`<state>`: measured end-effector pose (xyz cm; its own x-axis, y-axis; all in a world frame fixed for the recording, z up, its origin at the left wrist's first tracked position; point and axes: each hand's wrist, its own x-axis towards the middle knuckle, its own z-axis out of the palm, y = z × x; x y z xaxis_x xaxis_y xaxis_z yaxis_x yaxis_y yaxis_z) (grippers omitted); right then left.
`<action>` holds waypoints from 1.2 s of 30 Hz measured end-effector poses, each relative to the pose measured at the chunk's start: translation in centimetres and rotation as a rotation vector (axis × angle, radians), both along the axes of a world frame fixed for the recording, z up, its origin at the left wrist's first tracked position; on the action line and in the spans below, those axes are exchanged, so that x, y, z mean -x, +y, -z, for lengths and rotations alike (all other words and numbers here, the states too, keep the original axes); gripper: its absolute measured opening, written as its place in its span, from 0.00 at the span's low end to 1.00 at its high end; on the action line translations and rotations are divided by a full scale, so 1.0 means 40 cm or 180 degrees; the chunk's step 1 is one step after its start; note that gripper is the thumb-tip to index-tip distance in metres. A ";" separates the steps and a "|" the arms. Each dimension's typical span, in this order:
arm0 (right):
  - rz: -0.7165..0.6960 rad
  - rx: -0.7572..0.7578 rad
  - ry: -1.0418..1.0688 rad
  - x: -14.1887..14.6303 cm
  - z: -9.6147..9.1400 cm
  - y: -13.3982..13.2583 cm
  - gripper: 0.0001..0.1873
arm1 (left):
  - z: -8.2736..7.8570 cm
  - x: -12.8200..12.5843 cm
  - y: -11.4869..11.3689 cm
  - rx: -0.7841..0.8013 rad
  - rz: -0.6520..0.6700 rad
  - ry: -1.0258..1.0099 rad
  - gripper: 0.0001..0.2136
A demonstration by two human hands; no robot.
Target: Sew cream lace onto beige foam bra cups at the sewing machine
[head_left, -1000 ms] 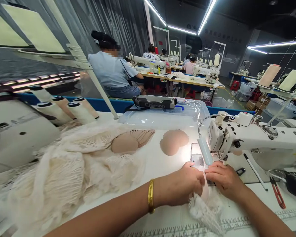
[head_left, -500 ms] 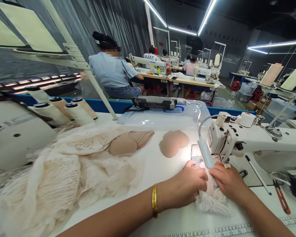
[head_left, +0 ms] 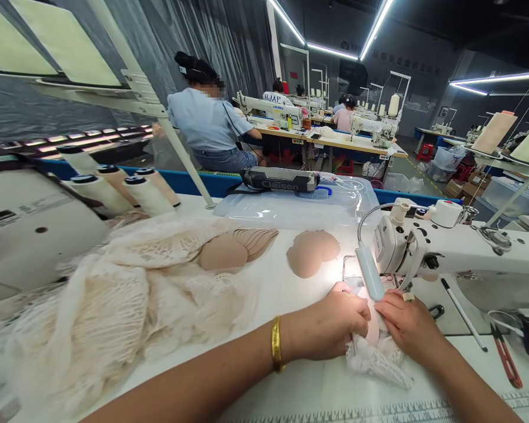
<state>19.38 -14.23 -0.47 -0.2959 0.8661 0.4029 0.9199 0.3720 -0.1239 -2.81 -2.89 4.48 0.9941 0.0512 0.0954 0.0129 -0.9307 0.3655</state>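
Note:
My left hand (head_left: pixel 335 322), with a gold bangle at the wrist, has its fingers curled on a piece of white lace fabric (head_left: pixel 377 361). A smooth pale pink piece (head_left: pixel 372 332) shows within the lace, between my hands. From the other side my right hand (head_left: pixel 409 324) presses its fingers together on the same work, close to the needle area of the white sewing machine (head_left: pixel 445 244). A small lamp (head_left: pixel 370 275) on a bendy neck lights the spot and hides part of it. The needle and the fabric's far edge are hidden.
Cream lace (head_left: pixel 110 299) is heaped on the left, beside stacked beige cup pads (head_left: pixel 224 252). A joined pair of pads (head_left: pixel 312 252) lies ahead. Red-handled snips (head_left: pixel 506 358) and a white stick (head_left: pixel 462 314) lie right. A clear plastic bin (head_left: pixel 255 208) stands behind; a co-worker (head_left: pixel 211 126) sits beyond.
The camera view has shifted slightly, so the background sits a little further right. Both hands keep nearly the same place on the lace, whose loose lower end has spread slightly.

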 end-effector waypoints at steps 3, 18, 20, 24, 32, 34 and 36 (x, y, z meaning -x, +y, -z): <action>-0.0035 0.0006 0.0005 0.002 -0.006 0.000 0.17 | -0.005 -0.002 0.004 -0.0042 0.0015 -0.0026 0.12; -0.0111 -0.0168 0.0042 -0.003 0.001 0.002 0.18 | -0.004 -0.010 0.067 -0.0512 -0.0001 -0.0278 0.06; -0.0219 -0.0183 0.0070 -0.001 -0.004 0.000 0.18 | -0.003 -0.007 0.062 -0.0633 0.0062 -0.0331 0.07; -0.0187 -0.0156 0.0117 -0.005 -0.003 -0.002 0.16 | -0.009 -0.009 0.054 -0.0771 0.0127 -0.0384 0.09; 0.0227 -0.0257 0.0113 -0.024 -0.003 -0.003 0.19 | 0.004 -0.019 0.078 -0.0661 -0.0134 -0.0458 0.07; 0.0279 -0.0385 0.0174 -0.023 -0.017 -0.001 0.19 | 0.009 -0.020 0.083 -0.0619 -0.0171 -0.0500 0.08; 0.0290 -0.0388 0.0271 -0.019 -0.033 0.001 0.18 | 0.010 -0.021 0.085 -0.0581 -0.0150 -0.0531 0.11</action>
